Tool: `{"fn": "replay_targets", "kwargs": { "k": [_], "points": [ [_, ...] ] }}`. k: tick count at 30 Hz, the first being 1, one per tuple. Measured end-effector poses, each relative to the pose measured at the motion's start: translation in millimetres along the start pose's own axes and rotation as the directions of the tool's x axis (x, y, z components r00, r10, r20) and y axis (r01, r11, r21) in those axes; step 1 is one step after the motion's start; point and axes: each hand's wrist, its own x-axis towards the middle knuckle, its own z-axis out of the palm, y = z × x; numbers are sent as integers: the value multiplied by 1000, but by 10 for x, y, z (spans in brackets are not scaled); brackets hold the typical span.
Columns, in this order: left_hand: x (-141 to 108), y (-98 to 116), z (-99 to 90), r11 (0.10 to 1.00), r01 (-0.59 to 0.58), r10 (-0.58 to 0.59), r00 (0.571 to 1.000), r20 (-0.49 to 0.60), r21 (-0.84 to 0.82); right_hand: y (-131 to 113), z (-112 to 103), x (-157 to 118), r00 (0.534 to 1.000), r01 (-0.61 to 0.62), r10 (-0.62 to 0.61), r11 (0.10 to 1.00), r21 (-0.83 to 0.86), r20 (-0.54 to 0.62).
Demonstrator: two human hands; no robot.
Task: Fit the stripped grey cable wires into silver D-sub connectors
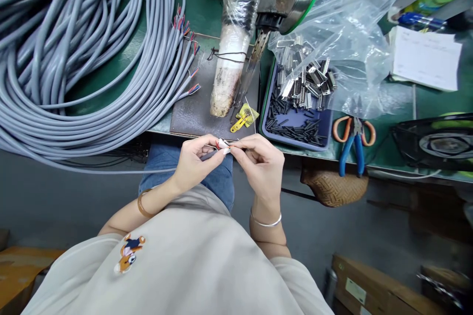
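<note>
My left hand [197, 160] is closed round the end of a grey cable [148, 171] that runs in from the left. Red and white wires [221, 144] stick out past its thumb. Against them, my right hand [258, 160] pinches with thumb and forefinger, the fingertips of both hands almost touching. What lies between the right fingertips is too small to make out. Just beyond the hands, a yellow clip [242, 120] rests on a dark plate [192, 115] at the table edge.
Grey cables [121, 128] cover the left of the table. A wrapped tube [227, 74] and metal tool stand ahead. Right of them are a blue tray [297, 118] with connectors and black pieces, a plastic bag [354, 44], pliers [356, 142] and paper [424, 59].
</note>
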Motion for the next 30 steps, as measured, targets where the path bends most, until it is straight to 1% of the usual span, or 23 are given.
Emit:
{"fn": "replay_targets", "kwargs": {
  "k": [1,3,6,9,13,14,15,16,17,18,20,23,25,27,28,30],
  "points": [
    [9,16,-5,999,36,-36,999,25,-18,17,2,6,999,48,-49,999,-24,-10],
    [38,46,-24,990,122,-114,988,109,-70,51,-14,10,987,160,-163,983,-90,-16],
    [92,66,-71,953,265,-220,939,265,-146,89,-71,16,956,291,-292,946,-143,16],
    [142,64,-121,905,389,-301,871,389,-170,110,-131,41,936,352,-346,930,-109,69],
    [190,70,-153,841,511,-361,775,519,-179,138,-168,67,921,379,-373,925,-40,111],
    [195,73,-153,828,530,-368,760,535,-184,145,-168,68,920,381,-376,924,-24,111],
    [197,76,-149,822,537,-369,756,540,-190,151,-165,69,920,379,-376,925,-10,110],
    [194,79,-143,821,536,-368,760,535,-197,154,-159,68,921,376,-374,927,3,107],
    [188,80,-135,827,524,-363,774,519,-203,155,-152,66,923,372,-371,928,13,101],
    [178,81,-125,839,502,-353,795,494,-208,153,-144,64,927,363,-363,932,20,90],
    [150,78,-103,877,430,-318,854,411,-214,143,-130,56,945,322,-323,946,22,42],
    [99,62,-67,942,270,-217,942,255,-197,116,-126,32,977,189,-185,982,29,-107],
    [66,43,-45,976,141,-113,979,171,-165,90,-139,7,985,80,-72,996,46,-155],
    [38,20,-28,994,5,7,994,112,-111,56,-159,-18,994,-10,17,998,58,-112],
    [26,8,-21,995,-62,68,993,93,-74,36,-167,-29,996,-44,48,997,61,-72],
    [9,-15,-12,982,-189,188,979,82,11,-5,-172,-43,997,-79,79,995,59,3]
  ]
}}
